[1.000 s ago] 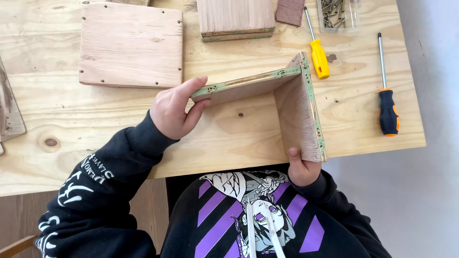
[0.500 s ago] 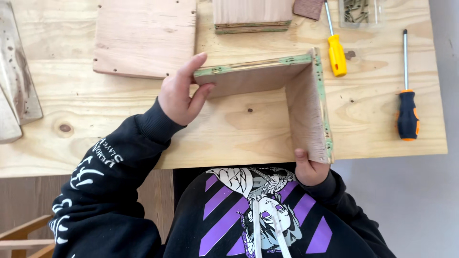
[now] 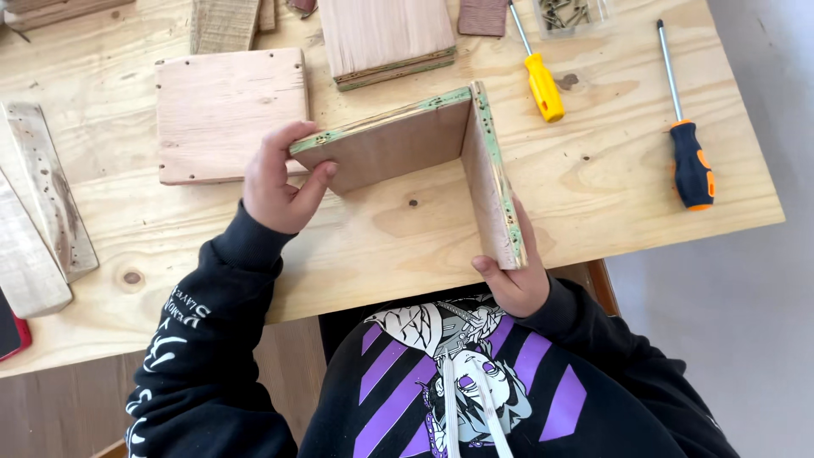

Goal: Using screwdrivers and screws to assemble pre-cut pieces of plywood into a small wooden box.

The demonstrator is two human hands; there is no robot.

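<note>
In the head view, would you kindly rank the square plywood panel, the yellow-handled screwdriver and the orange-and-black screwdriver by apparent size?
1. Square plywood panel, clearly largest.
2-3. Orange-and-black screwdriver looks slightly longer than the yellow-handled screwdriver, whose tip the frame crops, so unsure.

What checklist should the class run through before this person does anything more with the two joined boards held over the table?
1. Left hand grips the free end of the far board: ok.
2. Right hand holds the near end of the side board: ok.
3. The two boards meet squarely at the corner: looks ok.
4. Screws already fixing that corner: cannot tell.
5. Yellow screwdriver and orange and black screwdriver lie on the table, clear of the boards: ok.
6. Box of screws within reach at the table's far edge: ok.
</note>
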